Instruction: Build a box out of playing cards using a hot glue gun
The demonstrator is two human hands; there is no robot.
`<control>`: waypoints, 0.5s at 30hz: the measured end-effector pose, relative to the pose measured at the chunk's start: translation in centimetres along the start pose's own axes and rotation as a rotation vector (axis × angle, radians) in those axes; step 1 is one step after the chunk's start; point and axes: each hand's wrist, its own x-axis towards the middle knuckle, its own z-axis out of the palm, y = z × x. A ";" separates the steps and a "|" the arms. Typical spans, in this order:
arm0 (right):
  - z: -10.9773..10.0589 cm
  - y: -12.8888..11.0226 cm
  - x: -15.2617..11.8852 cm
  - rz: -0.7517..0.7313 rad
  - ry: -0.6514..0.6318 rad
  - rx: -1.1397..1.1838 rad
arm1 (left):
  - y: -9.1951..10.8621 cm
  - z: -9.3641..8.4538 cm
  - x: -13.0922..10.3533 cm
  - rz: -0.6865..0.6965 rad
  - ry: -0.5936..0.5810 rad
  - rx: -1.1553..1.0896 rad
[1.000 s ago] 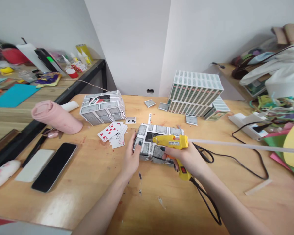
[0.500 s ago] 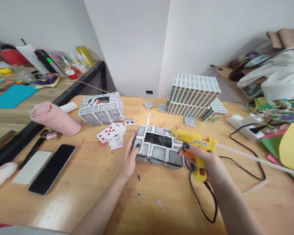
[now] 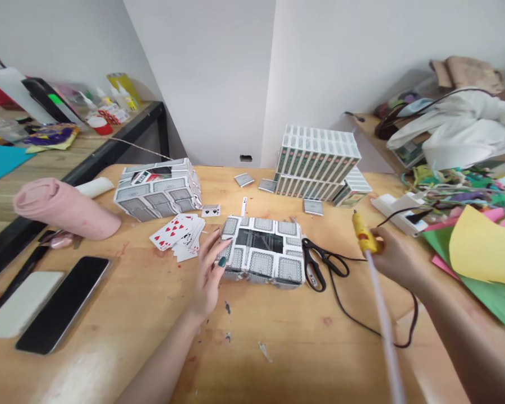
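A box covered in grey-backed playing cards (image 3: 265, 271), with a dark opening in its top, lies at the middle of the table. My left hand (image 3: 208, 275) is at its left end, fingers apart, nothing held in it. Off to the right, my right hand (image 3: 389, 255) grips a yellow glue gun (image 3: 364, 235) with a long clear glue stick (image 3: 382, 320) running from its rear. Black-handled scissors (image 3: 320, 261) lie beside the box's right end. Loose playing cards (image 3: 174, 231) are fanned out left of the box, near a second card-covered box (image 3: 157, 196).
Stacked card packs (image 3: 315, 157) stand at the back. A black phone (image 3: 63, 306) and a pink roll (image 3: 67, 207) lie on the left. On the right are a white power strip (image 3: 398, 213), a black cord and coloured sheets (image 3: 483, 252).
My right hand has carried the glue gun away from the box to the right, turning it, and the scissors now show. My left hand's fingers have spread. The view has shifted somewhat right.
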 end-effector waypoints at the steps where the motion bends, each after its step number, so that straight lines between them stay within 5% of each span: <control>1: 0.5 0.6 0.2 -0.049 -0.022 -0.009 | -0.1 -0.4 0.1 0.048 -0.012 0.024; 8: 2.3 2.5 0.8 -0.268 -0.052 0.060 | -1.4 -3.1 0.7 0.239 -0.112 0.197; 12: 2.4 2.7 0.8 -0.174 -0.045 0.201 | -1.6 -3.2 1.0 0.333 -0.121 0.256; 15: 1.9 2.0 0.4 -0.018 -0.121 0.530 | -1.4 -3.0 1.2 0.399 -0.120 0.253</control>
